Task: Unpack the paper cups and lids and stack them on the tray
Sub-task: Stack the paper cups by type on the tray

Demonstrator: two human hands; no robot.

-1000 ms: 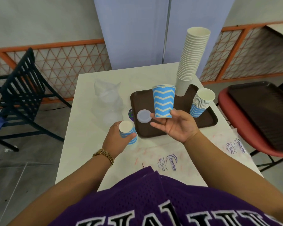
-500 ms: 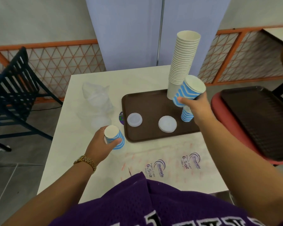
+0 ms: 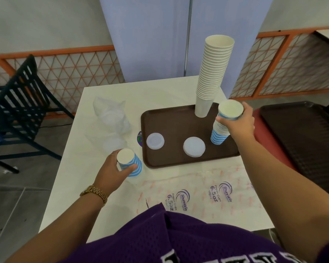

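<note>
The blue-striped cup [image 3: 230, 111] sits in the right hand [image 3: 237, 122], whose fingers curl round its upper wall, mouth up, directly over the short striped stack [image 3: 219, 132] at about 3 o'clock on the brown tray [image 3: 171, 118]. I cannot tell whether it has bottomed into the stack or only rests at its top; it looks close to seated.

At 12 o'clock from that stack stands the tall white stack [image 3: 211, 76], leaning slightly, its base on the tray's far edge. Two lids lie flat and apart on the tray: a small lid [image 3: 155, 141] at 9 o'clock and a larger lid [image 3: 194, 147] near 6 o'clock. They are not stacked on each other.

Off the tray at roughly 8 o'clock, the left hand [image 3: 112, 171] grips a few nested striped cups [image 3: 130, 164] on the table [image 3: 80, 160]; these still have to go over. At 10 o'clock lies a clear plastic bag [image 3: 112, 120] that seems to hold more lids, though its contents are hard to make out. The printed wrapper [image 3: 198, 194] is spread flat at 6 o'clock, apparently emptied.

So I judge the cups largely done, with the left-hand batch remaining, and the lids barely begun: most seem still bagged.
</note>
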